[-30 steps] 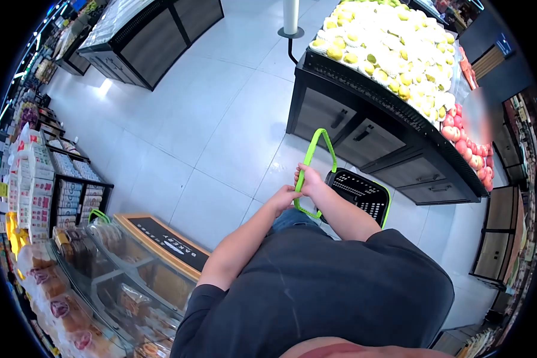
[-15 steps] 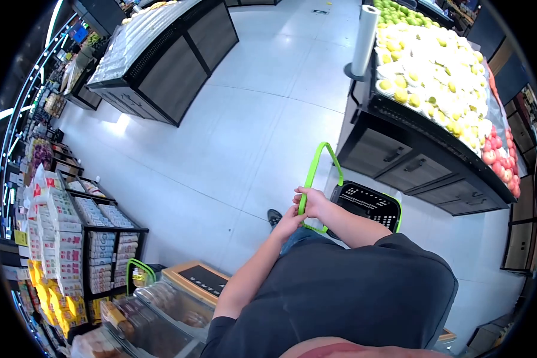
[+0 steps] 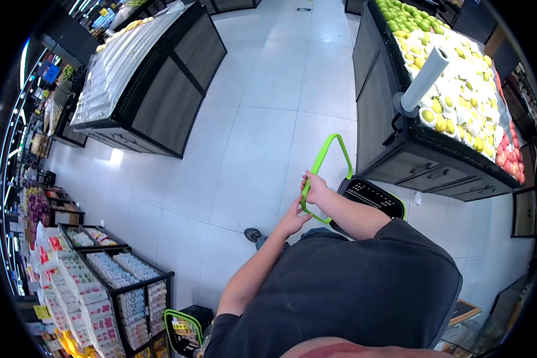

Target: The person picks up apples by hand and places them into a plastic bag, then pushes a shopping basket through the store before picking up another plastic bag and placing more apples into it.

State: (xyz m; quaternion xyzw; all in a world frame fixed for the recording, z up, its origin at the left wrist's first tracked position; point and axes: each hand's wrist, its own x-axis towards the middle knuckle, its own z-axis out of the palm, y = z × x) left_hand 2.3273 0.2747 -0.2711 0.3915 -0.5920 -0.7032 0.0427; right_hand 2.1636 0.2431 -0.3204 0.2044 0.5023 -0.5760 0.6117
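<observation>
A black shopping basket (image 3: 373, 198) with a bright green rim and a long green handle (image 3: 320, 156) hangs at my right side. The handle stands tilted up in front of me. My right hand (image 3: 317, 188) is closed round its long bar. Lower on the same handle, near its bottom corner, my left hand (image 3: 293, 218) has its fingers curled against the bar. Perforations show in the basket's wall; most of its inside is hidden by my right arm.
A fruit stand (image 3: 453, 101) with green, yellow and red fruit and an upright bag roll (image 3: 425, 77) is ahead right. Another display counter (image 3: 155, 89) stands ahead left. Packaged goods fill a shelf (image 3: 125, 286); another green-rimmed basket (image 3: 185, 325) sits beside it.
My view has moved forward and turned, bringing the fruit stand closer. My right hand is slightly farther up the handle, and the hands are farther apart. One foot now shows farther left.
</observation>
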